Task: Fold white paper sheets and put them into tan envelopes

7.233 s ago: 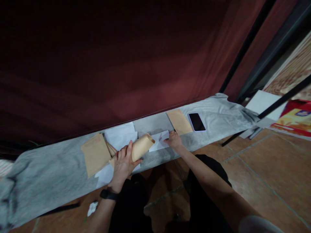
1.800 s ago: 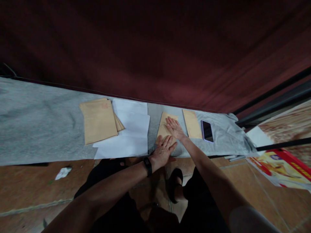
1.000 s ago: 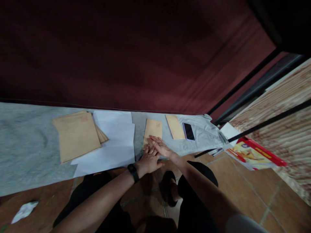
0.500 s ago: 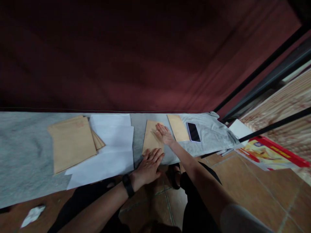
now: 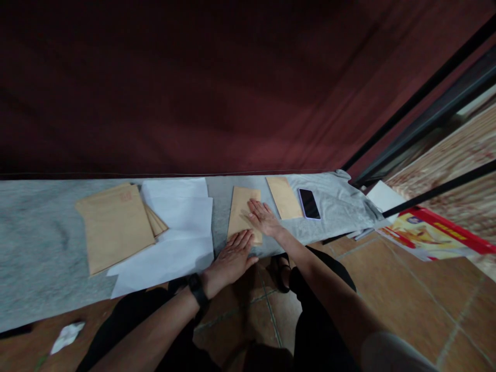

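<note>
A brown paper envelope lies on the grey cloth in front of me. My right hand rests on its right side, flat with the fingers stretched out. At the near end of the same envelope, my left hand lies with its fingers extended over the edge and the thumb apart. Part of the envelope is hidden beneath both hands. To its right lies a second brown envelope, touched by neither hand. White paper sheets are spread to the left, partly under a stack of larger brown envelopes.
A phone lies right of the second envelope. Grey cloth covers the long narrow surface, with a dark red wall behind. A red and yellow box and a black metal bar are at the right. Crumpled white paper lies on the floor.
My right hand has slid slightly down the envelope toward me. The left hand stays at the near end, shifted slightly left. The whole view has tilted a little.
</note>
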Demonstrator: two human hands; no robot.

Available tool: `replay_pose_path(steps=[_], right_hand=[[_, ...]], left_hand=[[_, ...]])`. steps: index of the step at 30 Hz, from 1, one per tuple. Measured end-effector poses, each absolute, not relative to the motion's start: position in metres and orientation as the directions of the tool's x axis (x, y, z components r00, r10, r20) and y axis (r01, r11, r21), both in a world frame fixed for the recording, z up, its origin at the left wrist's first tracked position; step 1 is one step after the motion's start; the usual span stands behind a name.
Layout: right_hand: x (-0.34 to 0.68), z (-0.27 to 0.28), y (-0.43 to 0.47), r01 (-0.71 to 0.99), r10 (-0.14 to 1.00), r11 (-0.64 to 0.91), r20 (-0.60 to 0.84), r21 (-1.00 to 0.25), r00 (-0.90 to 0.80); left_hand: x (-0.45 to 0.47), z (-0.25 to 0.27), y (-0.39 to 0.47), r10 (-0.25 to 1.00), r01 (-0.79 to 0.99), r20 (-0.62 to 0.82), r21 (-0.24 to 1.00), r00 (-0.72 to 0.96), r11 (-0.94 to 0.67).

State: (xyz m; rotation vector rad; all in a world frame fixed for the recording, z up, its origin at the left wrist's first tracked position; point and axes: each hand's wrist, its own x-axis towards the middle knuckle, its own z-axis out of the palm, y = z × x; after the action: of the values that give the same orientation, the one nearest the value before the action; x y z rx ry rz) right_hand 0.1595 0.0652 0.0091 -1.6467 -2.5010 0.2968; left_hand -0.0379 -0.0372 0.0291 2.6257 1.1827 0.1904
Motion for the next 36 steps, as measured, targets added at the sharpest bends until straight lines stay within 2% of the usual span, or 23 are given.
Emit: replay_pose_path(steps=[7,16,24,36], right_hand=[[0.163,0.013,0.03,0.846,0.872,0.47,-0.018,-0.251,-0.489],[0.164,0.021,0.001,0.791,0.822,0.533,-0.035,-0.299,-0.568],[0.167,0.022,-0.02,0.758,0.786,0.571,-0.058,-0.316,-0.616],[0.158,0.014,-0.051,0.792,0.84,0.534,0.079,-0.295,-0.537]], left_hand=[[-0.05,0.041,-0.013,0.76,0.692,0.108,0.347,0.641,-0.633],[-0.057,0.026,0.018,0.853,0.825,0.078,0.22,0.517,-0.52],[-0.052,0.015,0.035,0.865,0.841,0.088,0.203,0.494,-0.501],[-0.05,0.017,0.028,0.863,0.843,0.12,0.186,0.49,-0.504]])
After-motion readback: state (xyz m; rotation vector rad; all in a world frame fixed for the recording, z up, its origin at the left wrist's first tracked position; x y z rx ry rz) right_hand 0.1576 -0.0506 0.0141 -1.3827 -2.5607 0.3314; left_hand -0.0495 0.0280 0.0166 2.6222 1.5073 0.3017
